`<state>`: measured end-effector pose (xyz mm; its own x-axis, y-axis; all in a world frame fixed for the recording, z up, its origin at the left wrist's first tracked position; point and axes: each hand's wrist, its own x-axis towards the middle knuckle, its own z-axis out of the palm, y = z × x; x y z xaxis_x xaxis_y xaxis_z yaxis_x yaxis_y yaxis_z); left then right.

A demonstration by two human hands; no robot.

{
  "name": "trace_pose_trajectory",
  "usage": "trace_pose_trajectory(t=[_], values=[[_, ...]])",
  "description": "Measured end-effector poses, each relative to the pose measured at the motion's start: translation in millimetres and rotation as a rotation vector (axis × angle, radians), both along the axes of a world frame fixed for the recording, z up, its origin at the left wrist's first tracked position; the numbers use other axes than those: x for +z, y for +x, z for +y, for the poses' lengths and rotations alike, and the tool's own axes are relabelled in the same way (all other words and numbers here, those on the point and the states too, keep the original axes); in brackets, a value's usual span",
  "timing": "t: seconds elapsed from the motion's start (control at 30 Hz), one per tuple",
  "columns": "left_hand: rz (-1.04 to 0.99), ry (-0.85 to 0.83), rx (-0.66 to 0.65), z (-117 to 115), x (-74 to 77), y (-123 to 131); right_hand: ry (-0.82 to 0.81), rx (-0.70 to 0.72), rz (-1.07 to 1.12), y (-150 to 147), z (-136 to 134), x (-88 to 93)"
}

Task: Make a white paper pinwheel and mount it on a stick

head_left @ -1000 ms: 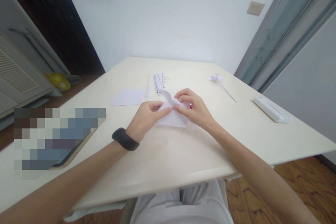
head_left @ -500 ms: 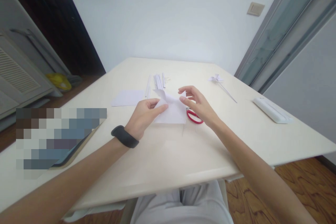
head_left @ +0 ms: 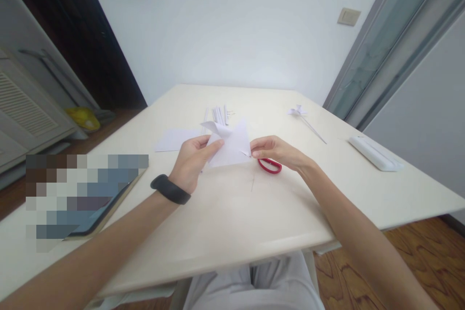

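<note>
My left hand (head_left: 194,162), with a black band at the wrist, pinches a white sheet of paper (head_left: 229,147) between thumb and fingers. One flap of the paper curls up near the left thumb, and a slit shows by its right edge. My right hand (head_left: 276,150) is closed at that right edge, thumb and fingertips pinched on the paper's corner. Just below the right hand lies a pair of scissors with red handles (head_left: 270,166), its blades hidden. A thin pin-like line (head_left: 253,184) shows on the table in front of the paper.
Behind the paper lie several rolled paper sticks (head_left: 219,115). Flat white paper (head_left: 174,139) lies to the left. A paper pinwheel on a stick (head_left: 298,111) and a white oblong case (head_left: 376,153) are at the right. A tablet-like device (head_left: 105,215), partly pixelated, sits at left on the table (head_left: 232,223).
My right hand has come down from above the paper to its right edge and closed there. The paper has turned and tilted, and its flap now leans further left.
</note>
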<state>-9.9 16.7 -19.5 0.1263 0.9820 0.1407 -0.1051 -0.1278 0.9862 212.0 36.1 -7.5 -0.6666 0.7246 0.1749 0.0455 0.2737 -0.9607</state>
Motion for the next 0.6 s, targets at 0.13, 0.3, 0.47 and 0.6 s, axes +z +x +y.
trace_pose_trajectory(t=[0.13, 0.3, 0.47, 0.6], values=[[0.009, -0.004, -0.009, 0.6, -1.2, 0.6, -0.009, 0.003, 0.026, -1.5, -0.2, -0.8], [0.020, -0.006, -0.025, 0.3, -1.9, 0.4, -0.022, 0.003, 0.034, -4.8, -2.0, -0.6], [0.022, -0.003, -0.036, -2.0, -0.4, 0.8, -0.004, -0.011, -0.007, -4.5, -3.8, 2.3], [0.031, -0.004, -0.029, -3.4, 2.0, 1.8, 0.021, -0.033, -0.052, -2.9, -5.4, 4.4]])
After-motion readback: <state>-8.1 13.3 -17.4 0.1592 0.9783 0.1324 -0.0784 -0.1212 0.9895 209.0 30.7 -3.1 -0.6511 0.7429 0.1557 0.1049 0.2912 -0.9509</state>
